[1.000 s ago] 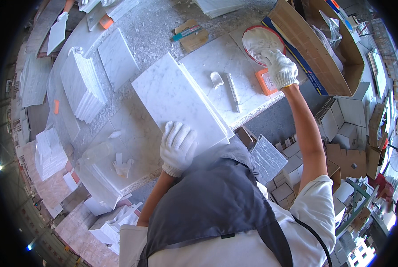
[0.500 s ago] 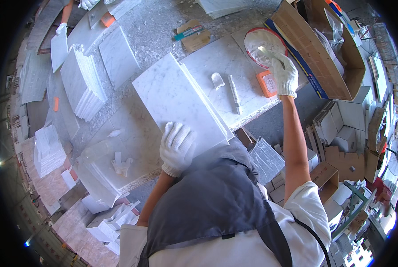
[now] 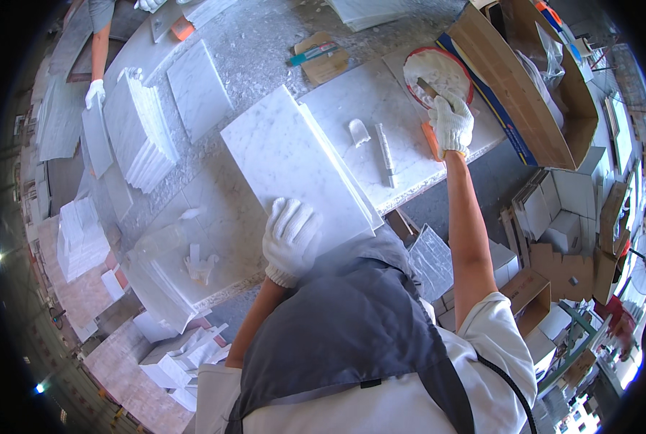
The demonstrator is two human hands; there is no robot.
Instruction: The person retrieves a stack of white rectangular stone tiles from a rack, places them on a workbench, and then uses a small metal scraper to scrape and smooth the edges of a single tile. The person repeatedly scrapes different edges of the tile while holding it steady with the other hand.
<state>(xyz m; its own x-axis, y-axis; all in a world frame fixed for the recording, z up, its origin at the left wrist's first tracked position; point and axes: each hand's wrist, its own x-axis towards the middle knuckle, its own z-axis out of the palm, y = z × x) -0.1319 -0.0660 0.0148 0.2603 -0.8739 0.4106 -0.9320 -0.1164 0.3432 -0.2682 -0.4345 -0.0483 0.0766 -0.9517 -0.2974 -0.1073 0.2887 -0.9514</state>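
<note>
White knitted gloves (image 3: 288, 249) with ribbed cuffs (image 3: 281, 276) cover the left hand (image 3: 292, 233) and right hand (image 3: 453, 126). Up the arm from each hand sits a short-sleeved white shirt (image 3: 498, 362). Bodyward of the left hand spreads a dark grey bib apron (image 3: 337, 333) with broad straps (image 3: 446, 387) and a small black tab (image 3: 370, 383); shoulderward of the right hand runs a black cord (image 3: 512, 385).

Grey-veined white tile (image 3: 287, 155), red-rimmed bowl (image 3: 472, 87), white paste (image 3: 438, 69), orange block (image 3: 430, 139)
</note>
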